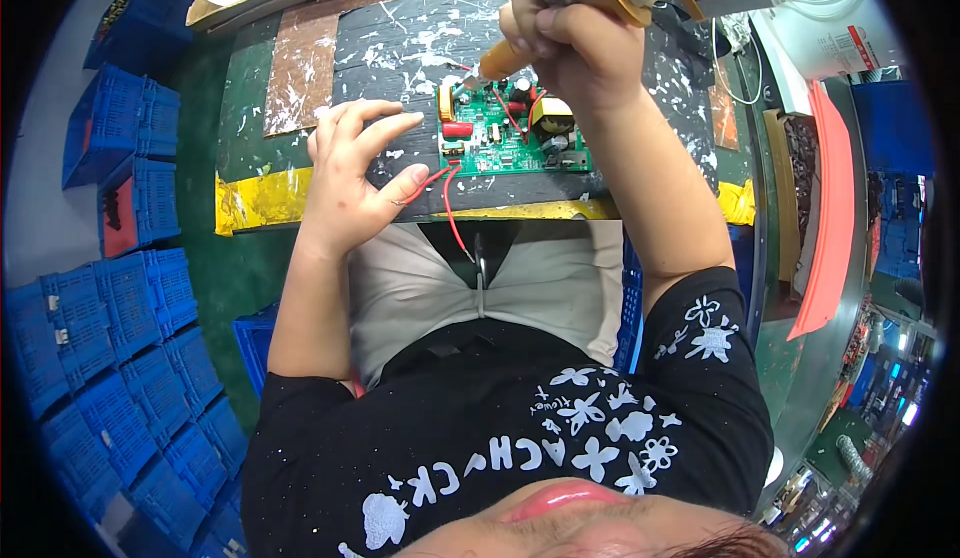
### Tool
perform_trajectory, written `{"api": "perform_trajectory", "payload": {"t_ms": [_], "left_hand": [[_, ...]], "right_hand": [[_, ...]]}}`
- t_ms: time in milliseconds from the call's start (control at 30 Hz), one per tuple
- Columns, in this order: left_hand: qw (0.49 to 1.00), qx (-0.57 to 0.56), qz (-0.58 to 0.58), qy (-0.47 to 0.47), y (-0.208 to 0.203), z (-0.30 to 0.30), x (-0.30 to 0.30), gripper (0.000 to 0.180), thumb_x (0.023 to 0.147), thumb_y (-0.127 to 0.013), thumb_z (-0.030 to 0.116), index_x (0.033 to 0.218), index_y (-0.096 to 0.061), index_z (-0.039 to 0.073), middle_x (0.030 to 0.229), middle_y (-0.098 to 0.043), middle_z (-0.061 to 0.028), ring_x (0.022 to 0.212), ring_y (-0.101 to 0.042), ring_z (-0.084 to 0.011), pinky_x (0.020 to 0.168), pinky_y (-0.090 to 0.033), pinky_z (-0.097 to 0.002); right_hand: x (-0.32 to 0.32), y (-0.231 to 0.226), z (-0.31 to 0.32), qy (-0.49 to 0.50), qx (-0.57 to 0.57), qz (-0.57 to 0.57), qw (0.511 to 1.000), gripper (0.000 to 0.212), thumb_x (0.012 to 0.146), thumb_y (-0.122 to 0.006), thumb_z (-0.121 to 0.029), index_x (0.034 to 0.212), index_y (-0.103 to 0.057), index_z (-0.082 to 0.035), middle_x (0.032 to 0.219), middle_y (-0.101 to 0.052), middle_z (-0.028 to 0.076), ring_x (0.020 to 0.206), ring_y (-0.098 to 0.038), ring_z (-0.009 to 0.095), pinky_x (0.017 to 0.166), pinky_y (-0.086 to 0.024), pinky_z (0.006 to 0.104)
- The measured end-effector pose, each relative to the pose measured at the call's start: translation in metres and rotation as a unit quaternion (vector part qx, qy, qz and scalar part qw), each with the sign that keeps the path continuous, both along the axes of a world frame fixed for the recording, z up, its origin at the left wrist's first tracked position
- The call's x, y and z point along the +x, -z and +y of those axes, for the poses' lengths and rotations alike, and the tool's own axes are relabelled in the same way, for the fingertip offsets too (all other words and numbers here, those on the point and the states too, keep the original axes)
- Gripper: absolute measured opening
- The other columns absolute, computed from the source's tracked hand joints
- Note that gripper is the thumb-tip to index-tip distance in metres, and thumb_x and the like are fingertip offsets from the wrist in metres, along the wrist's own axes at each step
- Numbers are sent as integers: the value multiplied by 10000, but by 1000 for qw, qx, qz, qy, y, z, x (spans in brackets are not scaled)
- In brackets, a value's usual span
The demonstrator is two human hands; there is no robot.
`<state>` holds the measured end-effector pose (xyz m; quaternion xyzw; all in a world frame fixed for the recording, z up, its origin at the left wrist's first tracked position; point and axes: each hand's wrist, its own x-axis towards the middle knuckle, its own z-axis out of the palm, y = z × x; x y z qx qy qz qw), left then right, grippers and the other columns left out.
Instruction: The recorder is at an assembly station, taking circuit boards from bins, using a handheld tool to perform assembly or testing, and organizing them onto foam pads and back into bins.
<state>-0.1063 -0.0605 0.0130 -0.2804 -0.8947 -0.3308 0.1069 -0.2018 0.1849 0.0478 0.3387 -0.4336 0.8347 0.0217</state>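
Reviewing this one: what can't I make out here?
From the head view:
- Orange-fronted tool: its upper part goes behind the right hand and seems cut off by the top edge.
- Its tip: too small and blurred to tell whether it touches the green circuit board.
- The board's upper right corner: hidden behind the right wrist.
- Left red wire: too thin to tell whether the left hand touches it.

1. The circuit board [512, 156] lies on the workbench [400, 48].
2. Left of the board: the left hand [350, 173]; farther left, stacked crates [120, 358].
3. Behind-left: a cardboard tray [290, 0].
4. At its back-left corner: the tip of a handheld tool [503, 60], in the right hand [585, 48].
5. Well right: a bucket [825, 33].
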Motion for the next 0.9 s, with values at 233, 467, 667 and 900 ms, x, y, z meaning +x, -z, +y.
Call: {"api": "perform_trajectory", "payload": {"t_ms": [233, 467, 667, 900], "left_hand": [[1000, 5, -2, -3, 1, -4, 1, 446, 707, -709, 359, 1097, -648, 150, 1147, -566, -63, 1134, -445, -291, 999, -266, -438], [1000, 4, -4, 2, 0, -6, 2, 451, 725, -691, 386, 1097, -648, 135, 1151, -563, -74, 1147, -434, -297, 1008, -254, -443], [1000, 0, -12, -2, 0, -6, 2, 463, 728, -680, 407, 1097, -650, 130, 1156, -557, -75, 1146, -421, -290, 1002, -258, -439], [1000, 0, -20, -5, -1, -5, 3, 464, 729, -679, 407, 1098, -650, 127, 1157, -557, -75, 1147, -423, -289, 997, -260, -437]], "right_hand": [[61, -40, -11, 75, 69, -183, 978, 390, 661, -515, 79, 1050, -486, 79, 708, -555, 85, 623, -572, 153, 563, -512, 288], [48, -7, -9, 36, 12, -25, 999, 521, 657, -447, 35, 1177, -454, 16, 998, -510, 182, 457, -376, 100, 518, -357, 280], [49, -6, -12, 33, 6, 1, 999, 509, 662, -459, 25, 1171, -459, 18, 982, -504, 166, 457, -382, 106, 511, -363, 284], [56, -17, -4, 34, 14, -6, 999, 504, 669, -474, 7, 1173, -450, 24, 1042, -512, 175, 480, -399, 101, 519, -356, 280]]}}
